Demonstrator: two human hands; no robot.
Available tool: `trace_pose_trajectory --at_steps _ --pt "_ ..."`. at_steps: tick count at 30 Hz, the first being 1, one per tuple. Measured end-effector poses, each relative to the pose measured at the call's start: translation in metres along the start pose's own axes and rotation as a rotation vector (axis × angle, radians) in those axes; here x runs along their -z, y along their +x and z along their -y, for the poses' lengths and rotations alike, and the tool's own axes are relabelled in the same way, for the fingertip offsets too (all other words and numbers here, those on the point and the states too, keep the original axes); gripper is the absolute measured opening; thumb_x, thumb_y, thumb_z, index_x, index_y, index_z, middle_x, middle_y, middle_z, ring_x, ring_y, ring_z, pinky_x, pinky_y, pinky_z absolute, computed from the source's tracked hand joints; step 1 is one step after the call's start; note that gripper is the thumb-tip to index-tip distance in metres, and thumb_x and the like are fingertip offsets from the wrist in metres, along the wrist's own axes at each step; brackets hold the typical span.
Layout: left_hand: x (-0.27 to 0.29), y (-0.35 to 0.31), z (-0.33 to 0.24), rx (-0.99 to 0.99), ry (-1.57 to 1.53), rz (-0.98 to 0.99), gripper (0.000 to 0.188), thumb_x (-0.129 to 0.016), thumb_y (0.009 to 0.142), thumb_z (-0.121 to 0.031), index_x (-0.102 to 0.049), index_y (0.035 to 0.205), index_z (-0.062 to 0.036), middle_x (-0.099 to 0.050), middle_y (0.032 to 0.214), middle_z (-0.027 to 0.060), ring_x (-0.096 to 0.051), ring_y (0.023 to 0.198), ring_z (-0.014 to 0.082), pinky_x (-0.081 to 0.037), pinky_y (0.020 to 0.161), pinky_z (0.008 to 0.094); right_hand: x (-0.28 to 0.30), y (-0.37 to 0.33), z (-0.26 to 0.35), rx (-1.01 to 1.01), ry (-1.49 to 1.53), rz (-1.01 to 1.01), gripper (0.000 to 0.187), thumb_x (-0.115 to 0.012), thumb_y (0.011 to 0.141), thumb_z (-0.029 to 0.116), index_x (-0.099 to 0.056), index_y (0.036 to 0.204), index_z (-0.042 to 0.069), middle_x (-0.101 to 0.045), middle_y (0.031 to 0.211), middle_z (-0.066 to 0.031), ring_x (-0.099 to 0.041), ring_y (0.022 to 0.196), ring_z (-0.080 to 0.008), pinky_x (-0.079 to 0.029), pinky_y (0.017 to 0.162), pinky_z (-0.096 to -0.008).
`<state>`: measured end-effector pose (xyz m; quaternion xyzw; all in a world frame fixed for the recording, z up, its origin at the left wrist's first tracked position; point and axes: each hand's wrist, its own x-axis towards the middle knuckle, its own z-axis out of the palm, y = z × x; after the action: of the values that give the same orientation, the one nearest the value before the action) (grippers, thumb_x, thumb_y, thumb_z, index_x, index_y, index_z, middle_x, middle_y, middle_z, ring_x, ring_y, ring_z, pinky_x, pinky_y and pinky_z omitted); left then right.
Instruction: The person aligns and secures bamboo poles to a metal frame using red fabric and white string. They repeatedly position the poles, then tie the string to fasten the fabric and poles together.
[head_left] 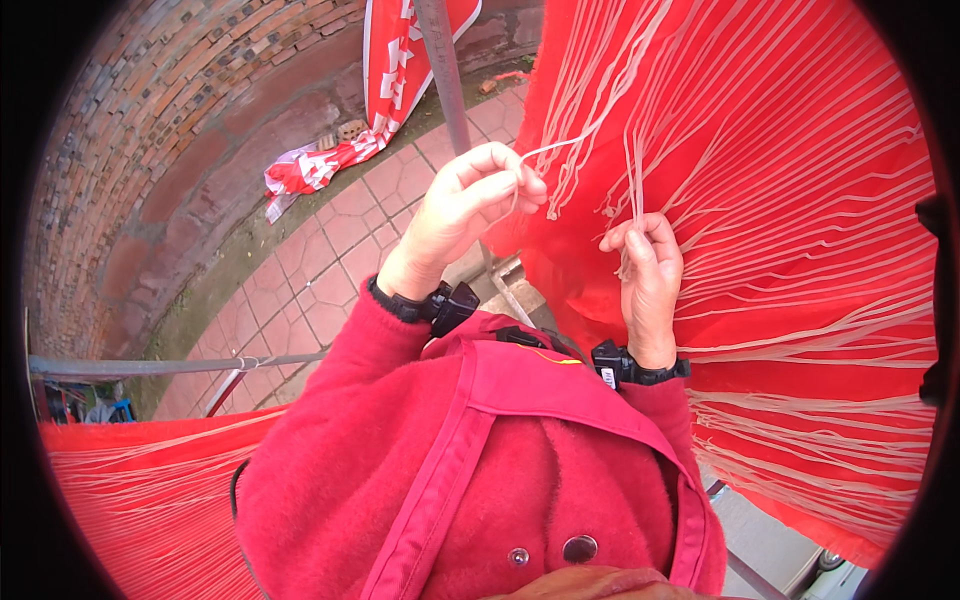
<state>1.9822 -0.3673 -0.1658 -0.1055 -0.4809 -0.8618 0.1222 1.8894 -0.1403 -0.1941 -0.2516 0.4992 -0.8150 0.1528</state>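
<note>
Before me hangs a large red cloth (800, 130) with many long pale strings (800, 265) fanned across it. My left hand (470, 205) pinches a pale string (560, 146) between thumb and fingers; it runs off to the upper right, toward the strands on the cloth. Lower and to the right, my right hand (648, 275) is closed on a few strings (637, 180) that come down to it from above. Knotted string ends dangle between the two hands. Each wrist wears a black strap with a small dark box.
A grey metal pole (445, 75) stands beyond my left hand, and a horizontal pipe (180, 365) crosses at left. More red cloth with strings (150, 490) lies at lower left. A red and white banner (395, 90) trails onto the paving (300, 270) by a curved-looking brick wall (180, 110).
</note>
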Motion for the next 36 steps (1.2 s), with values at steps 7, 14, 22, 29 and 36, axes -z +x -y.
trace_pose_trajectory --at_steps 7,14,22,29,36 --pt "0.022 -0.005 -0.012 -0.145 -0.164 0.111 0.010 -0.059 0.099 -0.017 -0.057 0.100 -0.0072 -0.065 0.099 0.0070 -0.064 0.096 0.0181 -0.052 0.088 0.0347 0.009 -0.005 0.001 0.014 0.160 0.053 0.008 -0.059 0.097 0.012 -0.054 0.097 0.005 -0.059 0.081 -0.0054 -0.058 0.077 -0.0153 -0.049 0.077 -0.0298" --pt "0.008 -0.004 -0.004 0.014 0.229 0.007 0.016 -0.064 0.095 -0.020 -0.057 0.101 -0.0065 -0.065 0.097 0.0049 -0.063 0.093 0.0184 -0.050 0.087 0.0340 0.002 -0.008 -0.003 -0.021 0.021 0.112 0.013 -0.065 0.096 0.015 -0.057 0.097 0.004 -0.065 0.089 -0.0053 -0.063 0.086 -0.0134 -0.049 0.082 -0.0286" --pt "-0.019 0.007 0.027 0.008 0.523 0.038 0.020 -0.070 0.092 -0.012 -0.063 0.107 -0.0011 -0.068 0.094 0.0045 -0.065 0.091 0.0138 -0.053 0.083 0.0312 -0.009 -0.010 -0.006 -0.034 -0.061 0.062 0.012 -0.069 0.094 0.011 -0.060 0.099 0.004 -0.065 0.094 -0.0012 -0.061 0.087 -0.0089 -0.048 0.080 -0.0245" --pt "-0.025 0.008 0.036 -0.466 0.925 -0.264 0.030 -0.079 0.083 -0.009 -0.066 0.110 -0.0023 -0.066 0.097 0.0076 -0.064 0.084 0.0157 -0.053 0.077 0.0295 -0.017 -0.012 -0.008 -0.067 -0.087 0.040 0.010 -0.070 0.093 0.006 -0.060 0.098 0.005 -0.061 0.091 0.0020 -0.056 0.082 -0.0060 -0.046 0.074 -0.0217" --pt "-0.034 0.009 0.030 -0.216 0.792 -0.045 0.018 -0.075 0.087 -0.009 -0.070 0.102 -0.0015 -0.065 0.092 0.0042 -0.064 0.080 0.0102 -0.051 0.071 0.0245 -0.021 -0.010 -0.013 -0.093 -0.053 0.076 0.011 -0.070 0.093 0.004 -0.061 0.099 0.005 -0.062 0.094 0.0032 -0.058 0.088 -0.0053 -0.047 0.078 -0.0214"
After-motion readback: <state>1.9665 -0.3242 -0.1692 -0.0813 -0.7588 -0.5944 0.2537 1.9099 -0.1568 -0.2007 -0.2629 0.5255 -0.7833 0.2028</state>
